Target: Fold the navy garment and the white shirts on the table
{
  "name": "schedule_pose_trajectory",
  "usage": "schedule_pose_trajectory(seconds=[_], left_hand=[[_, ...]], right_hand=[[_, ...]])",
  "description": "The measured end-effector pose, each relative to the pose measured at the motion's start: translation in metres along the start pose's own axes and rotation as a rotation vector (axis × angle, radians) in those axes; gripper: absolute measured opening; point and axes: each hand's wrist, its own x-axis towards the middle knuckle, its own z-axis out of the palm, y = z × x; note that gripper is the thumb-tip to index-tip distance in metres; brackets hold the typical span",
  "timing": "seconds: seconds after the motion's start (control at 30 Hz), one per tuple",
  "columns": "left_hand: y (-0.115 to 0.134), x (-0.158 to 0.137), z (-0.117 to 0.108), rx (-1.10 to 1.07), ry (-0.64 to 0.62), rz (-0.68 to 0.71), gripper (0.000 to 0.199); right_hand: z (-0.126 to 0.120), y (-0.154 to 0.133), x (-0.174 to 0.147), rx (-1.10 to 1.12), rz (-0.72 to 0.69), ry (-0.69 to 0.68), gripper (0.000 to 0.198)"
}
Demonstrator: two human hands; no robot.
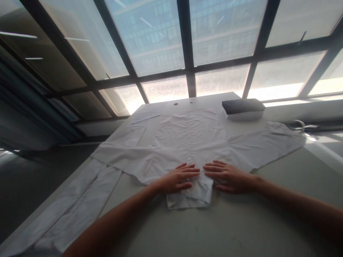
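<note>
A white long-sleeved shirt lies spread over the table, its sleeves stretched out to both sides and its collar end toward me. My left hand rests flat on the cloth near the collar, fingers extended and pointing right. Facing it, my right hand lies flat on the right side of the same part, fingers pointing left. A narrow gap separates the two sets of fingertips. Neither hand grips anything. Wrinkles run down the middle of the shirt.
White cloth pieces lie along the table's left edge. A dark-topped stack stands at the back right. Scissors lie by the right sleeve's end. Two small objects, one a dark disc, sit at the far end, before large windows.
</note>
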Motion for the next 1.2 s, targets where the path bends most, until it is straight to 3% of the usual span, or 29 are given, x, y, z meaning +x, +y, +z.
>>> schedule_pose_trajectory(seconds=[0.17,0.4,0.6,0.7,0.77,0.9,0.97,1.07,1.2], left_hand=[[0.000,0.001,0.002,0.043,-0.011,0.000,0.057],[-0.004,-0.002,0.001,0.043,-0.012,0.006,0.059],[0.010,-0.006,-0.005,0.082,-0.122,0.061,0.055],[0.017,-0.007,-0.016,0.019,-0.129,0.072,0.051],[0.016,-0.001,-0.027,-0.027,-0.067,0.049,0.048],[-0.009,0.034,-0.042,0.088,0.263,-0.146,0.045],[-0.029,0.058,-0.039,0.192,0.360,-0.233,0.047],[-0.059,0.087,-0.023,0.261,0.401,-0.322,0.056],[-0.085,0.099,-0.003,0.263,0.389,-0.369,0.064]], right_hand=[[0.011,-0.007,0.005,-0.127,0.075,0.079,0.056],[0.017,-0.008,0.007,-0.245,0.006,0.134,0.043],[0.004,-0.016,0.000,-0.063,0.024,0.083,0.046],[0.004,-0.018,0.000,0.074,0.122,0.121,0.044],[0.005,-0.017,0.008,0.132,0.241,0.225,0.045],[0.004,-0.006,0.051,0.065,0.415,0.430,0.055],[0.006,0.003,0.082,-0.020,0.447,0.425,0.059],[0.016,0.018,0.123,-0.123,0.576,0.374,0.061],[0.041,0.034,0.144,-0.166,0.757,0.308,0.061]])
